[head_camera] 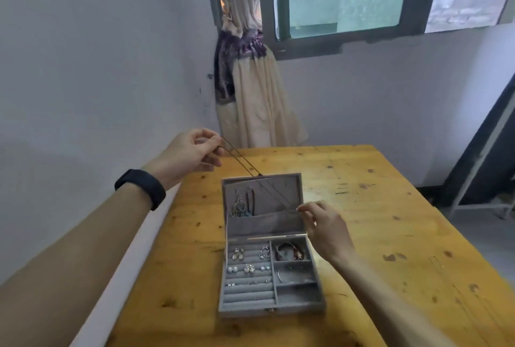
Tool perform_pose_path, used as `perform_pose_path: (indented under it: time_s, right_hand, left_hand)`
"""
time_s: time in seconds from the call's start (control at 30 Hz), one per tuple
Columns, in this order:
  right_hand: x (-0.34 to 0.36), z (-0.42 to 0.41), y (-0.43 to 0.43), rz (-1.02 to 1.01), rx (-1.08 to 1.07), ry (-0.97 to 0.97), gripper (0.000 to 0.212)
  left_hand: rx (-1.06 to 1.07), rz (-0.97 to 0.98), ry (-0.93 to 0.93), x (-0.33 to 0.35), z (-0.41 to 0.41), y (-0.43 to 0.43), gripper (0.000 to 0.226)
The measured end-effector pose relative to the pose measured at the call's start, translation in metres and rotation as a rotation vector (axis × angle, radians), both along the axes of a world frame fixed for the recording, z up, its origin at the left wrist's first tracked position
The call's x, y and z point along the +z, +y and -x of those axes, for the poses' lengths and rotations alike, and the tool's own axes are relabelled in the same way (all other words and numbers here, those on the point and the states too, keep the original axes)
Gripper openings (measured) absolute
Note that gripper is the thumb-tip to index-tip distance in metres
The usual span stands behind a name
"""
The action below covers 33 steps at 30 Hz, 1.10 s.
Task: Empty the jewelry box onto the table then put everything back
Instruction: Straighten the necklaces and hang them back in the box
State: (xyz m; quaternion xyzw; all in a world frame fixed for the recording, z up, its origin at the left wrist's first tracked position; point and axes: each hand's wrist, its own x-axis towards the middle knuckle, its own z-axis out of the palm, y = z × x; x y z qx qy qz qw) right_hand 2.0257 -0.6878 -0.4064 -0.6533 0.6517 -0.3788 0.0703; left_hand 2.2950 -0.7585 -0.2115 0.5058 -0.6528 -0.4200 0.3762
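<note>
- The grey jewelry box [295, 308] stood open on the wooden table [376, 207]. Earrings [248, 268] sat in its ring rolls, a reddish bracelet [288, 252] in the far side compartment, and pendants [239, 207] hung inside the lid.
- A thin, dark necklace chain [241, 161] stretched taut over the lid. The left hand [192, 151] pinched its raised end and the right hand [323, 224] pinched the other by the lid pocket.

A grey jewelry box [245, 311] lies open on the wooden bench [362, 235], lid [281, 186] upright, with earrings [248, 268] in the left rolls and a bracelet [289, 252] in the far right compartment. The raised left hand [189, 151] pinches a thin necklace [239, 159] that slants down across the lid. The right hand [326, 229] pinches the necklace's other end with its fingers [306, 207] at the lid's pocket rim.
</note>
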Motion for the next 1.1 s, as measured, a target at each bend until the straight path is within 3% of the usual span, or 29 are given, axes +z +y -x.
perform_pose_path:
  time_s: [0.13,0.4,0.5,0.7,0.9,1.0,1.1]
  right_hand:
    - [0.010,-0.031,-0.033,-0.023,0.030,0.043,0.021]
    - [0.012,-0.058,-0.063,-0.128,0.061,0.234,0.023]
    - [0.007,-0.058,-0.063,-0.237,0.123,0.343,0.025]
    - [-0.001,-0.051,-0.058,-0.288,0.167,0.332,0.024]
    - [-0.004,-0.045,-0.058,-0.188,0.128,0.230,0.036]
    - [0.004,-0.040,-0.060,-0.112,0.117,-0.038,0.043]
    - [0.021,-0.039,-0.062,0.015,0.097,-0.314,0.039]
  left_hand:
    - [0.051,0.116,0.018,0.018,-0.009,-0.008,0.012]
    - [-0.020,0.330,-0.176,0.025,-0.002,-0.015,0.005]
    - [-0.079,0.352,-0.292,0.014,0.008,-0.017,0.006]
    - [-0.140,0.359,-0.460,-0.006,0.034,-0.020,0.014]
    - [-0.167,0.420,-0.410,0.002,0.058,-0.020,0.014]
    - [-0.177,0.423,-0.346,0.009,0.066,-0.022,0.012]
    - [-0.188,0.430,-0.428,0.006,0.072,-0.027,0.011]
